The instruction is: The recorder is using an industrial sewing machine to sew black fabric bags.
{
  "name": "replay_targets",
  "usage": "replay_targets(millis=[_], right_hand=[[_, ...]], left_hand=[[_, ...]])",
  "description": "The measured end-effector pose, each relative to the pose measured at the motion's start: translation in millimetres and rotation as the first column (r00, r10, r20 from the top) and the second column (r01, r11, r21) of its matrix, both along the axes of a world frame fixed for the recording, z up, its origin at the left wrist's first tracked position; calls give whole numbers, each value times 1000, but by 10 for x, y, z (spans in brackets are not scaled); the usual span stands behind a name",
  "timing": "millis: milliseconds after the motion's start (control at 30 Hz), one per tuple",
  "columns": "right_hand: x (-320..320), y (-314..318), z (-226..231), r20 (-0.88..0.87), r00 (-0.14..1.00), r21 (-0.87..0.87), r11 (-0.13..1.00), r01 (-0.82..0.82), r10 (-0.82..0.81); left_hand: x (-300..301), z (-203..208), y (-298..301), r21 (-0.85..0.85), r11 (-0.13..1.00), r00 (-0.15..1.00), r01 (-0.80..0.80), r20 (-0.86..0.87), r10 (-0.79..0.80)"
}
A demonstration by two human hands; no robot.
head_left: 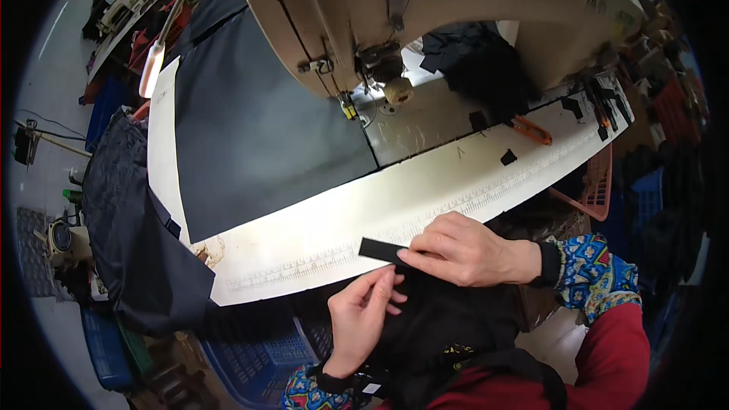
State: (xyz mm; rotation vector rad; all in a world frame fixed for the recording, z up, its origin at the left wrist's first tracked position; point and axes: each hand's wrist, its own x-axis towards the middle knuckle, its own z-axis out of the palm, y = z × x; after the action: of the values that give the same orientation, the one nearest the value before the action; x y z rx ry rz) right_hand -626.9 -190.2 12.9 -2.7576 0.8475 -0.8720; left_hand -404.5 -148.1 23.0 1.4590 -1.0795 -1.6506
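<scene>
Over the front edge of the white table, my right hand (471, 250) pinches a short black strip (380, 249) of fabric or webbing, its free end pointing left. Just below the strip, my left hand (358, 323) has its thumb and index finger pressed together. Whatever is between those fingertips, if anything, does not show against the black clothing. Beyond both hands stands a beige sewing machine (319, 23). A large dark grey fabric panel (266, 137) lies flat on the table, its right edge by the presser foot (348, 106).
Ruler markings run along the front of the white table (304, 239). An orange-handled cutter (531, 130) and small black scraps (509, 157) lie to the right. Dark fabric (144, 235) hangs over the left edge. A lit lamp (152, 68) stands far left; a blue basket (266, 361) sits below.
</scene>
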Motion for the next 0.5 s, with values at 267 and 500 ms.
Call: replay_targets(millis=[267,500], right_hand=[[178,272,45,302,953,86,995,-54,25],[223,401,225,484,777,639,769,0,-402]], left_hand=[[56,-84,56,139,988,918,-73,-377,121],[63,145,95,0,995,961,95,-261,-92]])
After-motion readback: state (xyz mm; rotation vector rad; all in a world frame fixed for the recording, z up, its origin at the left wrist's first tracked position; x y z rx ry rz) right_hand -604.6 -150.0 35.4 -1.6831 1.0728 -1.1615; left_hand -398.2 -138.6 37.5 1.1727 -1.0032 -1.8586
